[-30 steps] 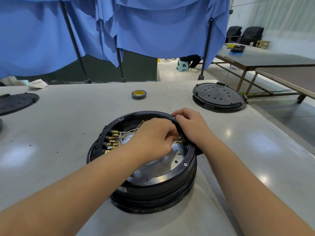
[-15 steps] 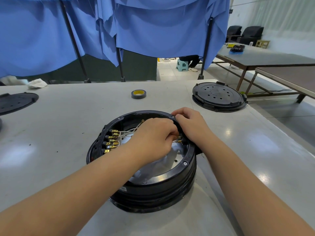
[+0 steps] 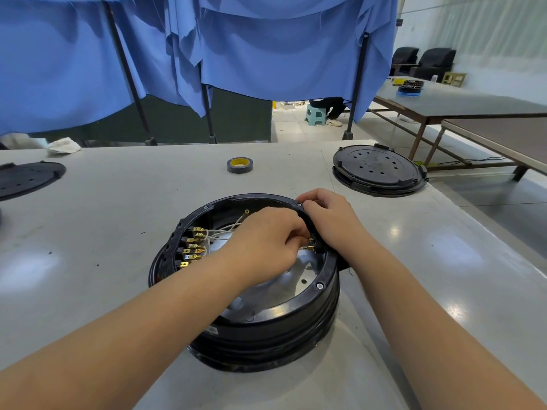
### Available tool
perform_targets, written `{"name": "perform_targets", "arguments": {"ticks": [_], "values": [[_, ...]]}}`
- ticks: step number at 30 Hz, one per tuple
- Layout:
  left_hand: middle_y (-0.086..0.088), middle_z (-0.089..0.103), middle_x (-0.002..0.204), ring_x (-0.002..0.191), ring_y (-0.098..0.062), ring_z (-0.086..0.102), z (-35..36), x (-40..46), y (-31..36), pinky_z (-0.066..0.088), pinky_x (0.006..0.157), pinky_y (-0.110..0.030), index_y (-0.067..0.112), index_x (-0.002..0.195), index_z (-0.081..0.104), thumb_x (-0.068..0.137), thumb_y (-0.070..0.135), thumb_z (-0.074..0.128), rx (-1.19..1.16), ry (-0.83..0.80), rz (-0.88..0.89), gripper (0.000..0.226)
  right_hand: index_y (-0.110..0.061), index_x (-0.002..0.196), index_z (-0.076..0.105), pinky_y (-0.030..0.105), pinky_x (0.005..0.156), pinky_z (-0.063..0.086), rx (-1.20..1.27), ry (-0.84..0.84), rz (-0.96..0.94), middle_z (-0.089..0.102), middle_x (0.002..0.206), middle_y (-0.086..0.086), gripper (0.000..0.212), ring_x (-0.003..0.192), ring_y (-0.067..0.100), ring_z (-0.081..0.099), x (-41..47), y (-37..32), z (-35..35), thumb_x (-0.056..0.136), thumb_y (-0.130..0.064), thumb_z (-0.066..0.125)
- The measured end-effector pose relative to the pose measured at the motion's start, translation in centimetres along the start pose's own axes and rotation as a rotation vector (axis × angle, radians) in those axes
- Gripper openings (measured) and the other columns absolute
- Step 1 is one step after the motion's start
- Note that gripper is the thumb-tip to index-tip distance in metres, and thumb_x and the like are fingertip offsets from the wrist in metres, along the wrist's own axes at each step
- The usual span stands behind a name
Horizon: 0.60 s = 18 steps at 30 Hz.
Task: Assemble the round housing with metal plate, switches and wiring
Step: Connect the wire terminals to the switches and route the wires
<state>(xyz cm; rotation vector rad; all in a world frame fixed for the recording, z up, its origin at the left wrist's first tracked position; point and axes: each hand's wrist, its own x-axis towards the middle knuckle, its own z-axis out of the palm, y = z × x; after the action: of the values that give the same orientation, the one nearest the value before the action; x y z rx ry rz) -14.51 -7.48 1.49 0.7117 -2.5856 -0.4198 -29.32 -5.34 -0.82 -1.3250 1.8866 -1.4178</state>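
While the round housing (image 3: pixel 251 291) is sitting open side up near the front edge of the counter (image 3: pixel 118 208), both hands are working at its far right inner wall, where a few brass terminals (image 3: pixel 310 244) are poking out between them. The left hand (image 3: pixel 263 244) is reaching in over the metal plate (image 3: pixel 299 276) with its fingers curled and bunched at those terminals, probably pinching a connector or a wire end, though the thing itself is hidden behind the knuckles. The right hand (image 3: pixel 328 220) is curling over the rim from outside, fingers hooked on the black edge, seemingly bracing the housing so it is not sliding under the push. On the opposite inner wall a row of switches (image 3: pixel 192 247) with brass tabs is already seated, and pale wires (image 3: pixel 222 232) are running from there across the plate towards the hands, which suggests the wiring is being carried over to the right side. A roll of tape (image 3: pixel 239 165) and a black lid (image 3: pixel 379 170) are lying further back, well apart from the work
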Motion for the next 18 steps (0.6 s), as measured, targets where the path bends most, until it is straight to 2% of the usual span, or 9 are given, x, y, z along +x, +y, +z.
{"name": "perform_targets", "arguments": {"ticks": [4, 9, 11, 15, 16, 18], "values": [[0.006, 0.061, 0.083, 0.084, -0.016, 0.057, -0.1, -0.1, -0.2, 0.046, 0.079, -0.040, 0.016, 0.095, 0.073, 0.092, 0.019, 0.059, 0.057, -0.011, 0.046, 0.015, -0.026, 0.087, 0.066, 0.020, 0.063, 0.046, 0.005, 0.007, 0.001, 0.068, 0.084, -0.007, 0.020, 0.076, 0.008, 0.061, 0.0, 0.2, -0.1, 0.088, -0.013, 0.050], [0.012, 0.062, 0.092, 0.092, -0.009, 0.055, -0.9, -0.5, -0.6, 0.045, 0.089, -0.038, 0.025, 0.098, 0.072, 0.095, 0.036, 0.054, 0.051, -0.002, 0.008, 0.021, -0.026, 0.077, 0.068, 0.023, 0.070, 0.048, 0.004, 0.074, -0.034, 0.068, 0.080, -0.009, 0.022, 0.078, 0.007, 0.062, -0.1, 0.2, -0.5, 0.089, -0.018, 0.051], [0.012, 0.064, 0.095, 0.094, -0.008, 0.057, -1.7, -0.7, -0.9, 0.046, 0.089, -0.033, 0.025, 0.099, 0.072, 0.094, 0.035, 0.056, 0.012, 0.077, -0.004, 0.020, -0.021, 0.080, 0.069, 0.030, 0.075, 0.050, -0.059, 0.156, -0.051, 0.069, 0.081, -0.006, 0.022, 0.082, 0.012, 0.064, 0.0, 0.6, -1.1, 0.090, -0.020, 0.049], [0.013, 0.067, 0.095, 0.090, -0.002, 0.059, -4.2, -1.8, -2.7, 0.036, 0.079, -0.003, 0.023, 0.097, 0.073, 0.089, 0.021, 0.065, -0.113, 0.406, -0.126, 0.011, -0.021, 0.086, 0.067, 0.030, 0.074, 0.047, -0.240, 0.282, -0.026, 0.067, 0.083, -0.008, 0.018, 0.082, 0.013, 0.062, 0.1, 2.1, -2.7, 0.091, -0.021, 0.050], [0.013, 0.067, 0.097, 0.091, -0.001, 0.060, -4.7, -2.1, -3.3, 0.037, 0.079, -0.003, 0.023, 0.098, 0.073, 0.089, 0.019, 0.065, -0.132, 0.457, -0.171, 0.012, -0.021, 0.088, 0.067, 0.029, 0.072, 0.044, -0.293, 0.298, -0.029, 0.066, 0.084, -0.008, 0.016, 0.083, 0.013, 0.060, 0.2, 2.4, -2.9, 0.090, -0.020, 0.051], [0.012, 0.067, 0.102, 0.095, -0.003, 0.061, -5.0, -2.8, -4.4, 0.041, 0.082, -0.011, 0.024, 0.102, 0.072, 0.089, 0.017, 0.065, -0.136, 0.489, -0.248, 0.016, -0.020, 0.094, 0.069, 0.026, 0.074, 0.040, -0.426, 0.302, -0.048, 0.065, 0.091, -0.006, 0.017, 0.089, 0.014, 0.057, 0.5, 3.0, -3.4, 0.090, -0.017, 0.053]]}}
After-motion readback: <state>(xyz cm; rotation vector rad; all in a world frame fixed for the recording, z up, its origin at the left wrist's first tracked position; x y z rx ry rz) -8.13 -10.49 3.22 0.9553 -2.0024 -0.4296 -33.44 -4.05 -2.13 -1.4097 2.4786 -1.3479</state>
